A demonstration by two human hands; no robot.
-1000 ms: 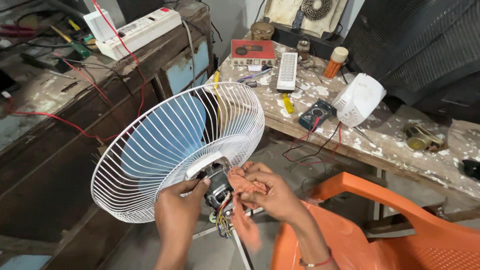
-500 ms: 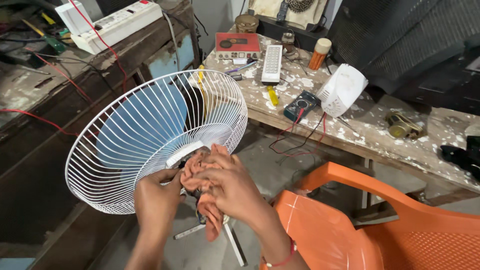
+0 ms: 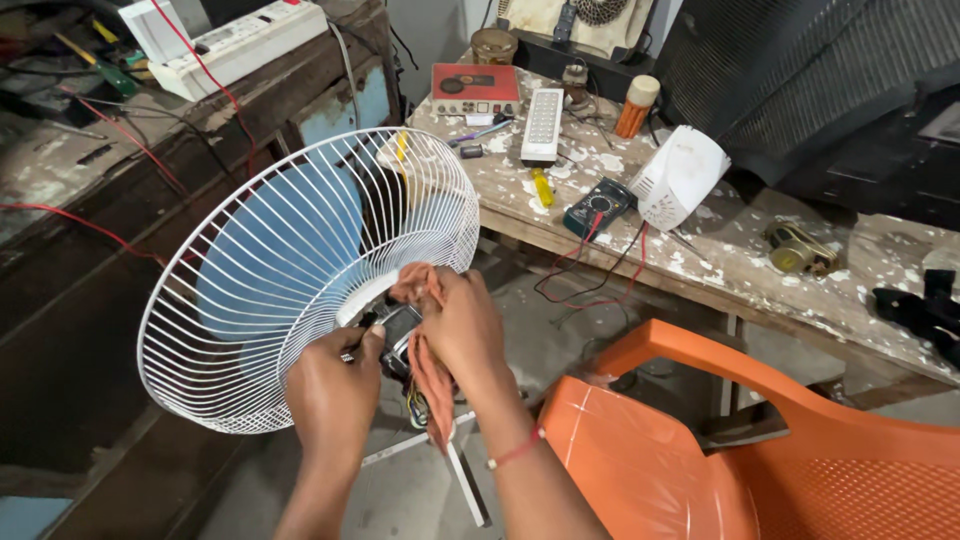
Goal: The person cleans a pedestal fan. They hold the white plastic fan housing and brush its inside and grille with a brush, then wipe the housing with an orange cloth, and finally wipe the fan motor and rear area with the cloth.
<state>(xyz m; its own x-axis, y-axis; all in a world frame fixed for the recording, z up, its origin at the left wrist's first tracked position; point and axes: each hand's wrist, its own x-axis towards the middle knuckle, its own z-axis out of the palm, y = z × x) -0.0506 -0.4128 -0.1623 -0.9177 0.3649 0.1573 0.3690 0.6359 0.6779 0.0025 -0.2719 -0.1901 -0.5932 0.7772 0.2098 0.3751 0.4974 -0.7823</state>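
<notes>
The fan motor (image 3: 400, 335), exposed half a second ago, is now partly covered by an orange rag (image 3: 428, 350) pressed behind the white fan guard (image 3: 300, 270). The rag is clenched in the right hand (image 3: 462, 325); the motor is gripped from below by the left hand (image 3: 335, 385). Wiping appears to be under way.

Fan (image 3: 300, 270) left of chair (image 3: 700, 460), multimeter (image 3: 598, 207) on bench (image 3: 800, 290) behind.

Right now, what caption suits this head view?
Both hands, left hand and right hand, wipe a fan motor with an orange cloth.
</notes>
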